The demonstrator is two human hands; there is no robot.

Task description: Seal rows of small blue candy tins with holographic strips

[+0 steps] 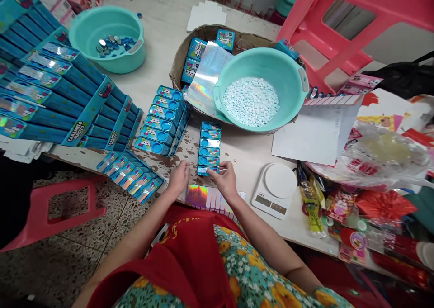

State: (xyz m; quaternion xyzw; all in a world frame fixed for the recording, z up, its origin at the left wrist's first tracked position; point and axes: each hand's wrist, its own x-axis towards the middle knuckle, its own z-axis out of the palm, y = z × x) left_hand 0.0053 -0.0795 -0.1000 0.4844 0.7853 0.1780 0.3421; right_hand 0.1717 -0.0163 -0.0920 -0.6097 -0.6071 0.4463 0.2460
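A short column of small blue candy boxes marked "Caramelo Macizo" lies in front of me. Two of them have a shiny silver strip on top, the nearest box included. My right hand is closed at that nearest box, thumb on its top and fingers at its right side. Left of the column, my left hand rests with curled fingers; what they hold, if anything, is hidden. Close to my body lies a holographic sticker sheet, partly peeled into white strips.
Filled blue display trays stand at left, one tray jutting over the table edge. A teal basin of pale candies sits on a cardboard box. Another basin holds shiny pieces. A white scale and plastic-wrapped goods occupy the right.
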